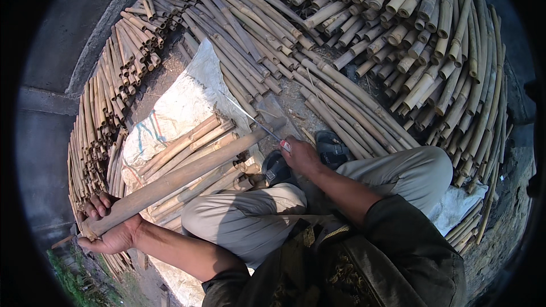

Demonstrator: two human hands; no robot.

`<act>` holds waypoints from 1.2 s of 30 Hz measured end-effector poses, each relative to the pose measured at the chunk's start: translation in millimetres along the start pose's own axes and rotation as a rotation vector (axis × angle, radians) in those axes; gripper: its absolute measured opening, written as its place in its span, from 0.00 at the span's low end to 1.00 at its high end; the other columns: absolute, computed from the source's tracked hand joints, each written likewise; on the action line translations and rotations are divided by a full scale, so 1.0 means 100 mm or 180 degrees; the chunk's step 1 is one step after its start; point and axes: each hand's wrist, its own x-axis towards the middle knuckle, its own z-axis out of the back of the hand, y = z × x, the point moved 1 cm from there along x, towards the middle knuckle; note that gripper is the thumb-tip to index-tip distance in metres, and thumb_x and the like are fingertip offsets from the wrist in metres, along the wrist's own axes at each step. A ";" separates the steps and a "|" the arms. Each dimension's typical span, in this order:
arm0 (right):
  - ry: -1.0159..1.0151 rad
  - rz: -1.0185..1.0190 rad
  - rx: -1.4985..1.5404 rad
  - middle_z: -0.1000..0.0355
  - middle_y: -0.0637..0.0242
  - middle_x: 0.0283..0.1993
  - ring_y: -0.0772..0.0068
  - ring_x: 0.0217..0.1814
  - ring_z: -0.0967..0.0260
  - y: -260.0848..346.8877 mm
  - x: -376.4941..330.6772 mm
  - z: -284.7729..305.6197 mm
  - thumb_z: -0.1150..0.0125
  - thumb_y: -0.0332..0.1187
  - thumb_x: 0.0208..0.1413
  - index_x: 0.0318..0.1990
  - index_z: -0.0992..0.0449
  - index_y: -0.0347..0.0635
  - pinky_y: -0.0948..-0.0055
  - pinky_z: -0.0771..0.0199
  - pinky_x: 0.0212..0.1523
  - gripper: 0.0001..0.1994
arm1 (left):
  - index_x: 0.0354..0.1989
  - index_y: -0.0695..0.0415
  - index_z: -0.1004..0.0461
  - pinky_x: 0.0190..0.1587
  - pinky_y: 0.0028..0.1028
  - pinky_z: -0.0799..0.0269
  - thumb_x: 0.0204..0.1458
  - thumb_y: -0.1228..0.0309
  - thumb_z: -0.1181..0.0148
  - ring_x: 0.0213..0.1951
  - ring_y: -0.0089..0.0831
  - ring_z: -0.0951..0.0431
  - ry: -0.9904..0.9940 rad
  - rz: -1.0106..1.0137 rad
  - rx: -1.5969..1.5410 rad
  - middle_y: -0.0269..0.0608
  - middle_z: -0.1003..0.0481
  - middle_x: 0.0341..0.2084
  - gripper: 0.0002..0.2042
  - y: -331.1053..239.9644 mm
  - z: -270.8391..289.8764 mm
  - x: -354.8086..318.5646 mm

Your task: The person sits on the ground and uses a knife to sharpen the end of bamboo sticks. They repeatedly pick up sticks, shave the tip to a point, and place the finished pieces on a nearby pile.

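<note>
My left hand (116, 237) grips a thick bamboo pole (187, 175) near its lower left end, thumb under it and fingers over the far side. The pole slants up to the right above my left leg. In my right hand (302, 158) is a tool with a red-and-white handle (286, 146) and a long, thin blade (243, 112); whether it is a saw or a knife I cannot tell. The blade crosses the pole near its upper right end, and contact between them is unclear. Beneath the pole, several shorter bamboo pieces (185, 146) lie on a white woven sack (196, 88).
Large stacks of bamboo poles (421, 34) rise at the far right, with more bamboo bundles (108, 96) along the left wall. Long poles (352, 102) lie on the ground beyond my sandalled feet (333, 148). Green plants (71, 270) grow at the lower left.
</note>
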 end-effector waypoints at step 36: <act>0.0119 -0.0373 -0.0376 0.22 0.41 0.38 0.36 0.43 0.23 -0.52 -0.03 -0.01 0.37 0.39 0.57 0.49 0.24 0.39 0.44 0.24 0.45 0.16 | 0.33 0.57 0.28 0.23 0.27 0.39 0.65 0.56 0.52 0.21 0.27 0.35 0.0063 -0.0032 -0.0273 0.35 0.33 0.20 0.17 -0.20 0.22 0.11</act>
